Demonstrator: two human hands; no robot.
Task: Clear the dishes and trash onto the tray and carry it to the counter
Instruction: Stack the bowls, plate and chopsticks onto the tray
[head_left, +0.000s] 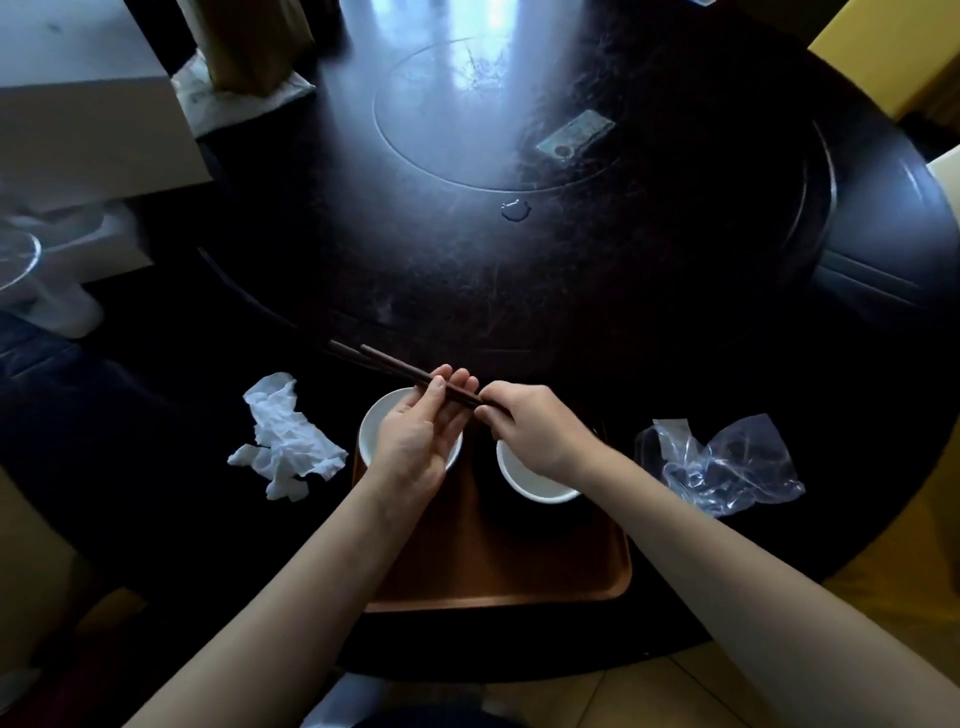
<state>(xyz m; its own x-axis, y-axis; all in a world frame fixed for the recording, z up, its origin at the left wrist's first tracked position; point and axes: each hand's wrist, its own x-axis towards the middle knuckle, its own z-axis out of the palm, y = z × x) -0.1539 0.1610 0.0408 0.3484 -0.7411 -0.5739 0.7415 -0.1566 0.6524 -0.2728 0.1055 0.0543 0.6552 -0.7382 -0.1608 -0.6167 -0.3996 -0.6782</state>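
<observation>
A pair of dark chopsticks (387, 362) is held above the brown tray (498, 566), pointing up and left. My right hand (535, 428) pinches their near end. My left hand (418, 434) cradles their middle, thumb on top. Two white bowls stand at the tray's far end, one bowl (370, 431) mostly under my left hand, the other bowl (530, 486) under my right wrist. A crumpled white napkin (283, 441) lies on the table left of the tray. A crumpled clear plastic bag (727, 462) lies to the tray's right.
The round dark table (649, 291) has an inset turntable ring (488, 114), a small water puddle (516, 209) and a flat wrapper (574, 135). A white box (78, 104) and glassware (21, 260) stand at the left. Yellow chairs (893, 57) sit at the far right.
</observation>
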